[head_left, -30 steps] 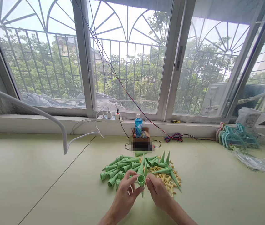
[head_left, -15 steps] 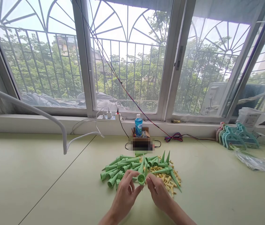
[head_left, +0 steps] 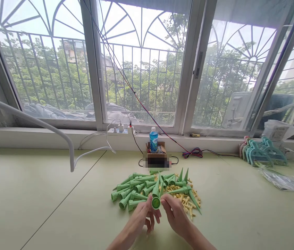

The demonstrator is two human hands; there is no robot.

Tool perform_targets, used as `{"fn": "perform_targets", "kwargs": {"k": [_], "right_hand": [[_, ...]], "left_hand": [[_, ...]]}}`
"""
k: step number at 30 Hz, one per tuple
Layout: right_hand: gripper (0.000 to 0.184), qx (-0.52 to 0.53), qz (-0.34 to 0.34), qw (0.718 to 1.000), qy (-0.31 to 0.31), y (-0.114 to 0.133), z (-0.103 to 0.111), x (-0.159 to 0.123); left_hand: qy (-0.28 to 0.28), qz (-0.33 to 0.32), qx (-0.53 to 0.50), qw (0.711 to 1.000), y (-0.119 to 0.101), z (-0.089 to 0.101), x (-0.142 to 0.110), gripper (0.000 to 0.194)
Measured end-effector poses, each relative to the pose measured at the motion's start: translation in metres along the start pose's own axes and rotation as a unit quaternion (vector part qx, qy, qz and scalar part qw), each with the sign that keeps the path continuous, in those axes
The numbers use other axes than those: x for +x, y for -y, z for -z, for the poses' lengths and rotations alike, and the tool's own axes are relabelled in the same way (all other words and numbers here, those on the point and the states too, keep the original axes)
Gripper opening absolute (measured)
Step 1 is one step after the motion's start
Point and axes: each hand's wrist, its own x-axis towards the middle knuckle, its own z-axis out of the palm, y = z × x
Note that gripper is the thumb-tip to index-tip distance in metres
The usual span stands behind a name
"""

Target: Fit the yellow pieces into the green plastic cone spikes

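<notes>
A green plastic watering spike (head_left: 156, 203) points away from me, its round open end facing me. My left hand (head_left: 140, 218) grips it from the left, thumb along its side and the other fingers curled underneath. At the right side of the same spike, my right hand (head_left: 175, 211) is closed in a pinch; whatever lies between those fingertips is hidden. Beyond my hands lies a pile of similar green spikes (head_left: 126, 192), spread mostly to the left. Small yellow plastic pieces (head_left: 185, 199) are heaped on the right, with a few green spikes on top.
A small cardboard box (head_left: 162, 147) holding a blue bottle (head_left: 153, 140) stands behind the pile. Coiled cable (head_left: 195, 152) lies right of it. Green clips or hangers (head_left: 261, 152) and a plastic bag (head_left: 284, 180) are far right. A white curved arm (head_left: 58, 133) reaches in from the left.
My left hand has turned, its fingers going from over the spike's left side to beneath it. The held spike has dropped slightly. My right hand has barely shifted.
</notes>
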Motion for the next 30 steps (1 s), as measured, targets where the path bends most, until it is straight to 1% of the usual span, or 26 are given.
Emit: {"fn": "perform_targets", "kwargs": {"k": [3,5,10,14,18,22,27,30], "right_hand": [[0.032,0.001,0.002,1.0,0.008,0.0,0.0,0.0],[0.033,-0.001,0.001,1.0,0.013,0.0,0.0,0.0],[0.035,0.014,-0.012,1.0,0.025,0.0,0.002,-0.001],[0.036,0.021,-0.017,0.999,0.032,0.0,0.003,0.001],[0.036,0.008,-0.018,1.0,0.025,-0.003,0.002,0.001],[0.035,-0.016,-0.024,0.999,0.023,-0.008,0.001,0.0],[0.034,-0.019,-0.027,0.999,0.033,-0.009,0.001,-0.001],[0.035,-0.009,-0.022,0.999,0.038,-0.007,0.001,0.0]], "left_hand": [[0.01,0.035,-0.015,0.999,0.002,0.003,0.003,0.083],[0.01,0.042,-0.023,0.999,0.001,0.003,0.003,0.083],[0.004,0.029,-0.029,0.999,-0.01,-0.003,-0.007,0.073],[0.016,0.005,-0.02,1.0,-0.015,-0.005,-0.011,0.065],[0.026,-0.026,0.03,0.999,-0.012,-0.002,-0.01,0.056],[0.029,-0.074,0.094,0.992,-0.009,0.0,-0.01,0.049],[0.002,-0.093,0.153,0.984,-0.013,-0.001,-0.015,0.041],[-0.023,-0.12,0.198,0.973,-0.016,-0.002,-0.018,0.036]]}}
